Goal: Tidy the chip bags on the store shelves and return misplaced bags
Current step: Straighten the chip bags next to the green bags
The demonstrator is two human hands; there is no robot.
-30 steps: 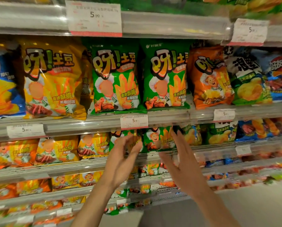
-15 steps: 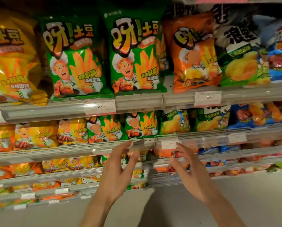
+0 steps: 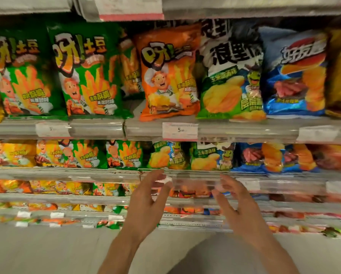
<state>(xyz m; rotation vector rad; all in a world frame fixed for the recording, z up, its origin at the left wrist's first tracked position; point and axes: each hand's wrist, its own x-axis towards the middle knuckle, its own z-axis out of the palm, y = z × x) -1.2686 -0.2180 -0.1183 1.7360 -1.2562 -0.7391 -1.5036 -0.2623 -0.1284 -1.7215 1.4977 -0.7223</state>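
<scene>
Snack aisle, tiered shelves [image 3: 245, 131] of chip bags — both hands raised, holding nothing.

Upper visible tier, standing upright left to right: two green bags [image 3: 86, 72], an orange bag [image 3: 169, 76] tilted slightly and set apart from the greens by a gap showing another bag behind, a green-and-white bag [image 3: 231, 76], a blue bag [image 3: 296, 76]. Tier below: smaller yellow, green and blue bags in a row, blurred. Price tag [image 3: 180, 130] on the rail under the orange bag. Left hand [image 3: 146, 202] and right hand [image 3: 239, 204] — in front of the lower rails, palms facing each other, fingers loosely spread, apart from one another and touching no bag.
</scene>
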